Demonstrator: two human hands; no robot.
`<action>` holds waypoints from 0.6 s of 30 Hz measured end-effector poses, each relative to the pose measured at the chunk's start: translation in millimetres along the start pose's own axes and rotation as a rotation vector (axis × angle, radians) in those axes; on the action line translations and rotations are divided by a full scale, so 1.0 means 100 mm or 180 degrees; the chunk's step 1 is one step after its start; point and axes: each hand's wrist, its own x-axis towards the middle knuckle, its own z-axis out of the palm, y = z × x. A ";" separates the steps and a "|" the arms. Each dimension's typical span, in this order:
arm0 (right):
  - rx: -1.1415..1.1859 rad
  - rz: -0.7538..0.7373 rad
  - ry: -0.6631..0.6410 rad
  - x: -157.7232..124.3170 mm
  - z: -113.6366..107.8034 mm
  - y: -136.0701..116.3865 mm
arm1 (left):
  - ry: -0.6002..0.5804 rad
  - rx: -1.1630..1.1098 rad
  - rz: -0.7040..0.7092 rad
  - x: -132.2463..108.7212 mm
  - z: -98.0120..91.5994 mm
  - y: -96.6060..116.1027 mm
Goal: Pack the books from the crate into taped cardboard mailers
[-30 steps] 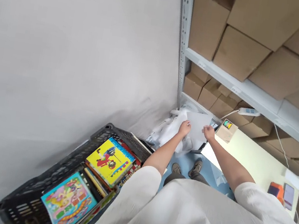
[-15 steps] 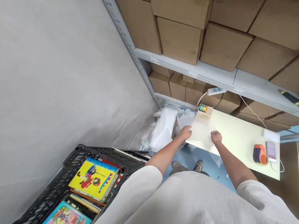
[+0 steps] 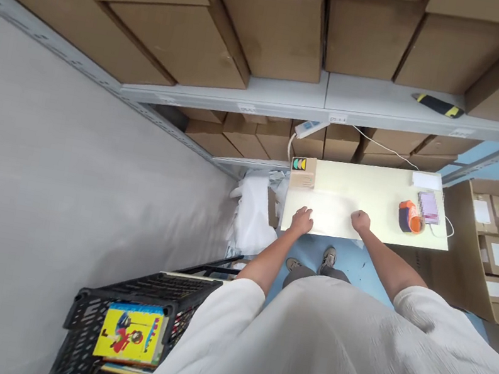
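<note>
A pale white sheet (image 3: 331, 210) lies flat on the cream table (image 3: 373, 192), hard to tell apart from the tabletop. My left hand (image 3: 302, 220) rests on its near left corner with the fingers bent down onto it. My right hand (image 3: 360, 221) is curled like a fist at the near right corner of the sheet. Both hands sit at the table's front edge. A small cardboard box with a green and yellow label (image 3: 303, 172) stands just beyond the sheet, at the table's far left corner.
An orange tape dispenser (image 3: 408, 216), a phone (image 3: 429, 206) and a white pad lie at the table's right end. Shelves of cardboard boxes (image 3: 276, 29) rise behind. White wrapping (image 3: 251, 216) is heaped left of the table. A black crate (image 3: 135, 295) of picture books stands near my left side.
The view has swung right from the wall toward the table. Both hands carried the white sheet from above the heap of wrapping and laid it on the tabletop.
</note>
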 end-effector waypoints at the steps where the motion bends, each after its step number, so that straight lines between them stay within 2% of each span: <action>1: 0.0003 0.0011 -0.0011 0.02 -0.02 0.06 | -0.0034 0.0043 0.0032 0.02 0.03 0.04; 9: 0.0217 0.0034 -0.0114 0.15 -0.08 0.39 | -0.0309 -0.0031 -0.0074 0.02 0.24 0.22; 11: 0.0250 -0.0026 0.0053 0.13 -0.08 0.42 | -0.0336 -0.0001 -0.0104 0.00 0.26 0.24; 15: 0.0032 -0.0585 0.0595 0.00 -0.05 0.39 | -0.0366 0.0115 -0.0073 -0.02 0.26 0.26; 18: -0.0303 -0.1076 0.0259 -0.08 0.01 0.33 | -0.0386 0.0172 -0.0036 -0.03 0.27 0.27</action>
